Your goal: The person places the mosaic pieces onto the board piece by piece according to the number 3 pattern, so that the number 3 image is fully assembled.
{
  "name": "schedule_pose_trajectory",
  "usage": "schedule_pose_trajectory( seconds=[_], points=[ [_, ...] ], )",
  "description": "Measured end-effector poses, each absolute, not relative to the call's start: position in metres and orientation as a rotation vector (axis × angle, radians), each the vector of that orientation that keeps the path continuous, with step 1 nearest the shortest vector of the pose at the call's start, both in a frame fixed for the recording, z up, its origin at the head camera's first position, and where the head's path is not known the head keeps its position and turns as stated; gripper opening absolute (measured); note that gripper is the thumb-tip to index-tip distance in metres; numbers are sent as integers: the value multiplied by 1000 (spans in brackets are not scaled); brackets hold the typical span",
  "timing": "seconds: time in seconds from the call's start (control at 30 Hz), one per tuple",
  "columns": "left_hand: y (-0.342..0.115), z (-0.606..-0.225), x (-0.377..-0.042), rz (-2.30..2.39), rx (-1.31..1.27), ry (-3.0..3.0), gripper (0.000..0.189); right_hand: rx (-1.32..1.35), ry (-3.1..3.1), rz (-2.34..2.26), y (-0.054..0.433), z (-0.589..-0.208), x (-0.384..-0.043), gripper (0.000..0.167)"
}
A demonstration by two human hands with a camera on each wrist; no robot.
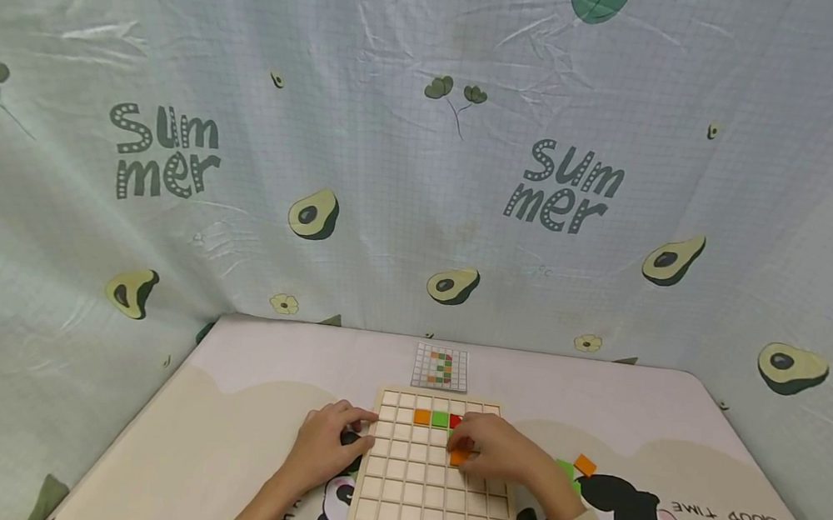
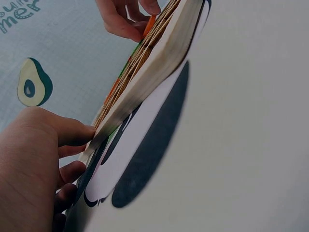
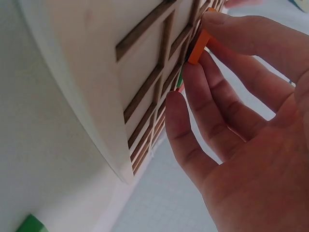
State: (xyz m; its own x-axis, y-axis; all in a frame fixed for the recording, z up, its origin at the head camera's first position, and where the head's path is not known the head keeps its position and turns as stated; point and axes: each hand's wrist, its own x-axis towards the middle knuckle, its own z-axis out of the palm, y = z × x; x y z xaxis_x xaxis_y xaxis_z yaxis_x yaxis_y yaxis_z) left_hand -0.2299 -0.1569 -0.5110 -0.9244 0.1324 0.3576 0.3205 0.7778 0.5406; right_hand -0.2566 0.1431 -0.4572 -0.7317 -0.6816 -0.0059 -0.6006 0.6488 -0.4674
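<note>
A wooden grid board (image 1: pixel 399 516) lies on the table. In its second row from the far edge sit an orange tile (image 1: pixel 421 417), a green tile (image 1: pixel 440 419) and a red tile (image 1: pixel 454 421), the red one partly covered by my right hand (image 1: pixel 499 450). That hand pinches another orange tile (image 3: pixel 198 47) between thumb and fingers, tilted against the grid in the right wrist view. My left hand (image 1: pixel 323 445) rests at the board's left edge, thumb and forefinger touching it. The left wrist view shows its fingertips (image 2: pixel 89 133) against the wooden rim.
Behind the board lies a card (image 1: pixel 421 369) printted with a coloured grid pattern. Loose orange (image 1: pixel 585 465) and green (image 1: pixel 565 469) tiles lie to the right, beyond my right forearm. A patterned curtain (image 1: pixel 398 141) hangs behind the table (image 1: pixel 263 362).
</note>
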Motion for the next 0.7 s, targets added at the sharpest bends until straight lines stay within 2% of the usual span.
schedule_pose_trajectory(
  seconds=[0.7],
  points=[
    [-157,-513,-231,-898,-354,-2675,24,-1068,2697,-637,141,-457,-257,19]
  ],
)
